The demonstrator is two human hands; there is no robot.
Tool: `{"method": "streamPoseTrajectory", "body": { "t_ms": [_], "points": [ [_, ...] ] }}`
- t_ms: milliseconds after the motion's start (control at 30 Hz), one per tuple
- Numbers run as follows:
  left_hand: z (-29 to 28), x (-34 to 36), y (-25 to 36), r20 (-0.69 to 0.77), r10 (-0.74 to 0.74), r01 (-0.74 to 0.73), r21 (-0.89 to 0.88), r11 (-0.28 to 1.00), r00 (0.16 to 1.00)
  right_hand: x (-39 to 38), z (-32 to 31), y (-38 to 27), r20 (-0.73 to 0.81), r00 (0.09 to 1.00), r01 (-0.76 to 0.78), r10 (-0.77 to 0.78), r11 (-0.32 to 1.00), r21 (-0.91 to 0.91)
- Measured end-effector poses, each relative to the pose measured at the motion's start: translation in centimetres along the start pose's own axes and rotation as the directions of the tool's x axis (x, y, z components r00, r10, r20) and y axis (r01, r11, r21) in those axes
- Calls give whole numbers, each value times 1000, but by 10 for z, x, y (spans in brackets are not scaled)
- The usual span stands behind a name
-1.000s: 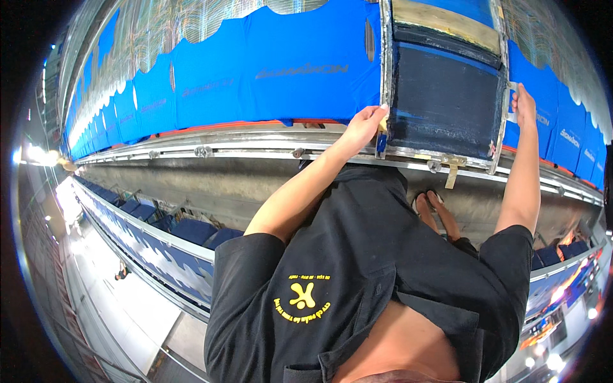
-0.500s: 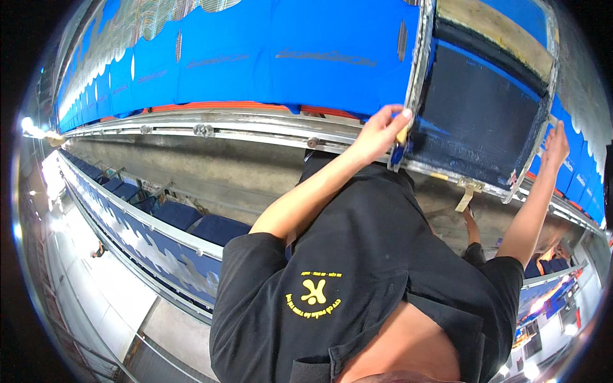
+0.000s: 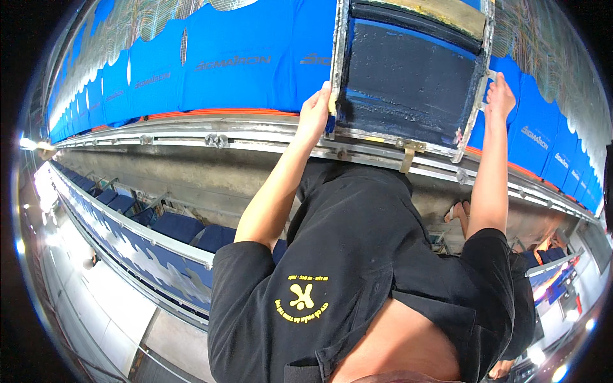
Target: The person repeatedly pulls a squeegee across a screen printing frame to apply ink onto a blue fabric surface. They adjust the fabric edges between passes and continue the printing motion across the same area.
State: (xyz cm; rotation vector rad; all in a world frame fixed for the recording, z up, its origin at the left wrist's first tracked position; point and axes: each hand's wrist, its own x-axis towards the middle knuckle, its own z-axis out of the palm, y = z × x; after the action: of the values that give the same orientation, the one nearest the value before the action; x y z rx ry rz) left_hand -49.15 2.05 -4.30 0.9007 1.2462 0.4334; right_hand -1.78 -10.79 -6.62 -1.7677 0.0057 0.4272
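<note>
A screen-printing frame point(image 3: 483, 76) with metal sides lies over the blue fabric point(image 3: 255, 83) on the long table. Its mesh point(image 3: 408, 83) is coated with dark ink. Across the frame's far end rests a squeegee point(image 3: 440, 14) with a pale bar, dark along its lower edge. My left hand point(image 3: 315, 113) is closed on the frame's left side near the front corner. On the opposite side, my right hand point(image 3: 500, 101) is closed around the frame's right edge by a small pale tab. A metal bracket point(image 3: 410, 153) hangs from the front edge, over the rail.
A metal rail point(image 3: 255, 145) with clamps point(image 3: 217, 140) runs along the table's near edge. Behind on the left stands a rack point(image 3: 172, 223) with dark blue pieces. A sandalled foot point(image 3: 456, 212) shows on the floor beyond my right arm.
The frame and both my hands have shifted left in the picture, and my right hand is also higher. More blue fabric now shows right of the frame, whose left side now partly covers a printed mark.
</note>
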Motion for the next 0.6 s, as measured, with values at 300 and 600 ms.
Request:
{"method": "streamPoseTrajectory", "body": {
  "t_ms": [300,600],
  "points": [
    [-40,15,-3,37,247,-225,558,799,968,-25,11,-9,-26,999,-25,23,999,-42],
    [-81,48,32,531,555,-552,820,-147,641,-40,14,-18,-57,998,5,-7,999,-38]
  ]
}}
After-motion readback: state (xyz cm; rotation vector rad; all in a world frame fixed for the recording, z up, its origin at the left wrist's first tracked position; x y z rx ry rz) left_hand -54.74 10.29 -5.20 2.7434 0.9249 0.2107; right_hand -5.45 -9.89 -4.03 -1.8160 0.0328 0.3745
